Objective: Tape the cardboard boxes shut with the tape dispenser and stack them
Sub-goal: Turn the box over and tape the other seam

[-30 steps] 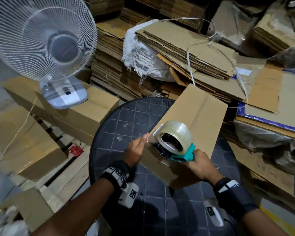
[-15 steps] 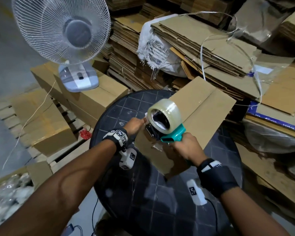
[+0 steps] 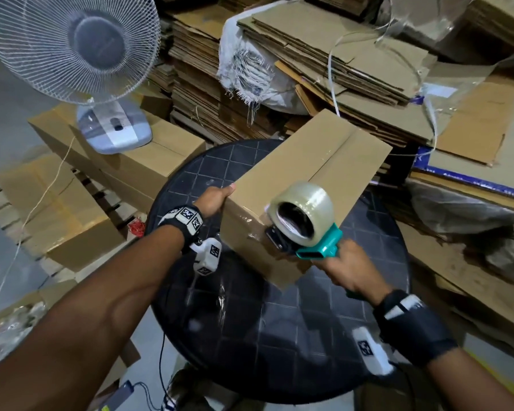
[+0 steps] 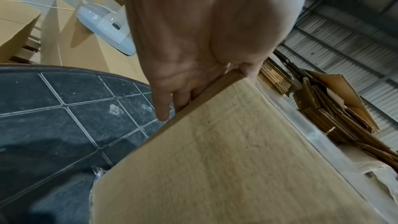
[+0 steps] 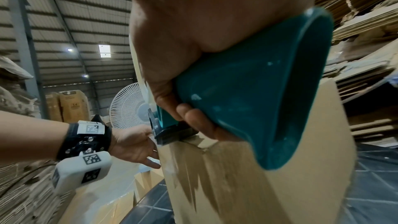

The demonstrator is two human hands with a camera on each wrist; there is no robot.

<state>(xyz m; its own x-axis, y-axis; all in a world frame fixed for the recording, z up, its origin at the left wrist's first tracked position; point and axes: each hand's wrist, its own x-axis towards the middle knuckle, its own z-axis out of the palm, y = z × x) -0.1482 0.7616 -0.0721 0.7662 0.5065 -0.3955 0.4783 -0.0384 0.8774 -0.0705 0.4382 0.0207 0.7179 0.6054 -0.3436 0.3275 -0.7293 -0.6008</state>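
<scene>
Gripping teal tape dispenser handle, fingers curled

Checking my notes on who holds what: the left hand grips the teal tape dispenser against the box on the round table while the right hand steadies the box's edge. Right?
Hands swapped. The head view shows the right hand gripping the tape dispenser against the box; the left hand steadies its edge.
</scene>
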